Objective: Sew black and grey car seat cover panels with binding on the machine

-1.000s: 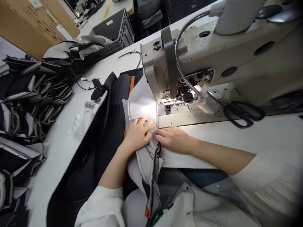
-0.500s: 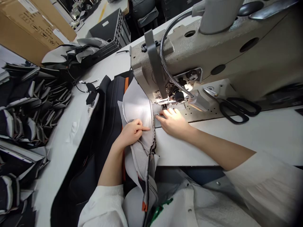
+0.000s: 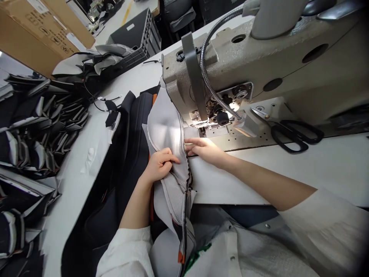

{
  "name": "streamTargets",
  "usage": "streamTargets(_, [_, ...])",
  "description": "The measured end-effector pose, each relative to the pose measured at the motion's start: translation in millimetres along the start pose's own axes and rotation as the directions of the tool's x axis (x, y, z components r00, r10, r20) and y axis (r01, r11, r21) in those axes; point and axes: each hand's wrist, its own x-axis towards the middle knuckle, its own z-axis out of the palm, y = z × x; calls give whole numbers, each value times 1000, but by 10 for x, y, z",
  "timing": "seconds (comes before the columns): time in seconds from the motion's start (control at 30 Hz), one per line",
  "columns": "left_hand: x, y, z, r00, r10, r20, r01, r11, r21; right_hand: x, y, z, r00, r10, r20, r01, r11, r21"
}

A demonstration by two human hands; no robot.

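A light grey sewn fabric cover (image 3: 165, 115) with a dark seamed edge lies beside the needle area of the sewing machine (image 3: 198, 80). My left hand (image 3: 162, 164) is closed on a fold of this cover, its index finger lying across the surface. My right hand (image 3: 206, 150) has its fingers stretched out to the left, the tips against the cover's seamed edge, just in front of the presser foot (image 3: 203, 131). Part of those fingertips is hidden at the edge. Below my hands the cover hangs over the table's front edge, an orange tab (image 3: 181, 257) at its lower end.
Black-handled scissors (image 3: 296, 134) lie on the machine bed at right. Dark padded fabric (image 3: 135, 127) runs along the left of the cover. Stacked dark pieces (image 3: 37, 127) fill the far left. A grey crate (image 3: 144, 38) and a cardboard box (image 3: 46, 30) stand behind.
My right hand has moved away from the presser foot, left and slightly down, to the cover's edge, its fingers straightening. My left hand has curled more on the cover. The view has shifted slightly.
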Motion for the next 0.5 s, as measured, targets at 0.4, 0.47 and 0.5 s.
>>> streamTargets(0.4, [74, 268, 136, 967, -237, 97, 126, 772, 623, -85, 90, -15, 997, 74, -16, -69, 977, 204])
streamTargets(0.47, [83, 318, 186, 978, -197, 67, 89, 687, 721, -93, 130, -26, 999, 37, -26, -33, 989, 145])
streamTargets(0.5, [86, 330, 207, 986, -158, 50, 69, 665, 744, -104, 148, -40, 999, 4, -32, -1, 996, 93])
